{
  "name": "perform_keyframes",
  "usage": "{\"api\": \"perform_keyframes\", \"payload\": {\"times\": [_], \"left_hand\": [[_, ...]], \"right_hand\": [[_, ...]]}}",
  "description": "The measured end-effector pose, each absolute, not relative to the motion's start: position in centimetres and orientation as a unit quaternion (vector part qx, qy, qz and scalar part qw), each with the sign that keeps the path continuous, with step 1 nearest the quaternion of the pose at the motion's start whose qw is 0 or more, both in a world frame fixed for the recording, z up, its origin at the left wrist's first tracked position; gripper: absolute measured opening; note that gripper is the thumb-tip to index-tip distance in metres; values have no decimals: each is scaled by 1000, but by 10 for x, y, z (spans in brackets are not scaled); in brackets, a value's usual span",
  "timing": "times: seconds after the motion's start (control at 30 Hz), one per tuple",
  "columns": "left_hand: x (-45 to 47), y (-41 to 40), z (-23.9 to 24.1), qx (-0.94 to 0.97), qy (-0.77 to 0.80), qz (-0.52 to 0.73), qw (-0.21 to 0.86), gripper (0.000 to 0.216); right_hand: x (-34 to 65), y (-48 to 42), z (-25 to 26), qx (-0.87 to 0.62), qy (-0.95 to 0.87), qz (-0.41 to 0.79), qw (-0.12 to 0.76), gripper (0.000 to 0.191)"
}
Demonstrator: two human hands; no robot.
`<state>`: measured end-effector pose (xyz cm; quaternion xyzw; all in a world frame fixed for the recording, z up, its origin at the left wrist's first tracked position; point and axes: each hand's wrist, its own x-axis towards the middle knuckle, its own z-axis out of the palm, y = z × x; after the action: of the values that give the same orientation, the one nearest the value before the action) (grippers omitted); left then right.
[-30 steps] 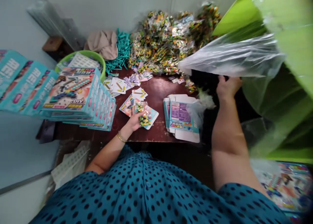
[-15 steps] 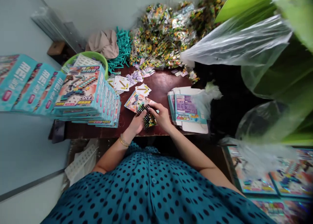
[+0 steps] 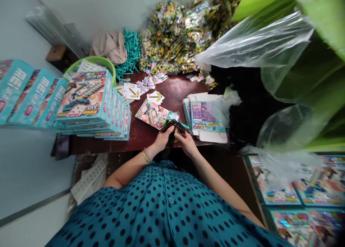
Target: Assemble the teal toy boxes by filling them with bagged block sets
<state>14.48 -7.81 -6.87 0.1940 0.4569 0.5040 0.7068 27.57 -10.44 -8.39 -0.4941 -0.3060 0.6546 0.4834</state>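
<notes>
Close to the table's front edge, my left hand point(image 3: 161, 139) is closed on a black studded piece point(image 3: 176, 124), like a sheet of beads, bent in an arch. My right hand point(image 3: 186, 143) grips the same piece from the other side, its thumb below the arch. Some yellow shows between the hands, too small to name. Just beyond them lies a printed kit box point(image 3: 152, 114), tilted on the table, with a clear bag point(image 3: 175, 115) at its right end. A teal stick point(image 3: 185, 126) pokes out behind the black piece.
Stacked kit boxes point(image 3: 83, 96) and a green basket point(image 3: 114, 72) stand left. Picture cards point(image 3: 132, 91), teal sticks point(image 3: 132, 51) and bagged coloured beads point(image 3: 175, 38) lie at the back. Flattened boxes point(image 3: 206, 115) are right, below plastic film point(image 3: 253, 45). More boxes point(image 3: 285, 182) sit lower right.
Both hands have moved right and slightly nearer my body. The black piece, bunched upright before, is now spread into an arch. More of the kit box and the teal stick show.
</notes>
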Motion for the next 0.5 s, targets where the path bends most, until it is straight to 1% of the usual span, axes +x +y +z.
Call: {"api": "perform_keyframes", "payload": {"times": [0.07,0.2,0.27,0.33,0.37,0.43,0.5], "left_hand": [[157,-77,-69,133,448,500,729,36],[163,-71,-66,78,453,522,719,33],[157,-69,-63,80,448,524,720,33],[150,-68,-60,91,450,518,721,33],[146,-68,-57,99,451,514,723,34],[138,-68,-52,114,444,512,726,37],[130,-67,-46,118,425,518,733,38]], "right_hand": [[285,-105,-79,-502,-310,658,468,51],[291,-98,-72,-472,-316,694,443,59],[293,-90,-70,-466,-310,688,463,62],[295,-78,-70,-489,-336,636,493,65],[296,-70,-69,-503,-368,599,503,62],[297,-56,-69,-515,-437,541,501,52],[293,-47,-70,-513,-464,519,502,41]]}}
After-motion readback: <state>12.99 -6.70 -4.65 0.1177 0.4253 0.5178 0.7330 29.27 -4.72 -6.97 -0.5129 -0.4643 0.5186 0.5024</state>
